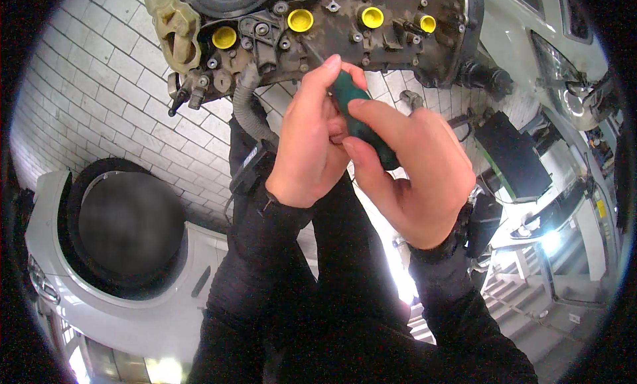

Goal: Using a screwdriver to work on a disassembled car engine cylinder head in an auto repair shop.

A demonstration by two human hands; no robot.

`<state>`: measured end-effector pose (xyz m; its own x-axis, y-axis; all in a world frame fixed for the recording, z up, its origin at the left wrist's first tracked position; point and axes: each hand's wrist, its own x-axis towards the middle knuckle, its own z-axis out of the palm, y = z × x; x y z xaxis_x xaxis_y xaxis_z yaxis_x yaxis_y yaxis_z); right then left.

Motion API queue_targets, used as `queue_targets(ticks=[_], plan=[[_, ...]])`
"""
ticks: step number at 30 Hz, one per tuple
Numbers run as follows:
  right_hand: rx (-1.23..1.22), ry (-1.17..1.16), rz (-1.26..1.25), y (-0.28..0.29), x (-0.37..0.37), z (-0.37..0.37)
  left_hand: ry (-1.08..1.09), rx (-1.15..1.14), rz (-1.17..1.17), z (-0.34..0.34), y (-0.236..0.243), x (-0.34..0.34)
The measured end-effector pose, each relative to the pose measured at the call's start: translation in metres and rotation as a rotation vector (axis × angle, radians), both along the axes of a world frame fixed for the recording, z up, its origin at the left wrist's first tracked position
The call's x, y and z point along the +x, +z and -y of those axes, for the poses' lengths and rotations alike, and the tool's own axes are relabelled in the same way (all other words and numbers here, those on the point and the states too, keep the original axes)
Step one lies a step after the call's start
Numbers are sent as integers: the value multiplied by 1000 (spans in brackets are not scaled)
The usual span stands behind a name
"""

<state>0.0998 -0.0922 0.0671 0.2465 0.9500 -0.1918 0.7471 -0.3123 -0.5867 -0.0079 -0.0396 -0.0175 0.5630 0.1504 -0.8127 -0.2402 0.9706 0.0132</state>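
Both my hands grip a dark green handled tool (365,135), whose thin metal shaft points up and left onto the grimy engine (332,42) at the top. My left hand (305,142) has its fingers wrapped round the handle near the shaft. My right hand (418,175) closes on the handle from the right, thumb and finger on it. The engine carries several yellow caps (300,20) along its upper part. A ribbed grey hose (245,112) hangs from it beside my left hand. I cannot make out exactly what the shaft's tip touches.
A white car's front fender and wheel arch (166,304) fill the lower left, over a tiled floor (119,65). Another white car (517,6) stands at upper right, with a dark flat panel (511,155) below it. A beige plastic part (176,36) sits at the engine's left end.
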Motion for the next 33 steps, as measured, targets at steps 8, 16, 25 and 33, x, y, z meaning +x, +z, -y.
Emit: queue_targets(ticks=[8, 16, 25, 33], plan=[[-110, -80, -73, 13, -3, -8, 25, -58, 54, 1, 3, 0], [-40, -12, -74, 5, 2, -4, 32, -108, 50, -2, 10, 1], [123, 6, -75, 8, 4, 16, 22, -82, -3, 25, 26, 1], [77, 27, -109, -3, -4, 22, 9, -8, -48, 31, 12, -10]])
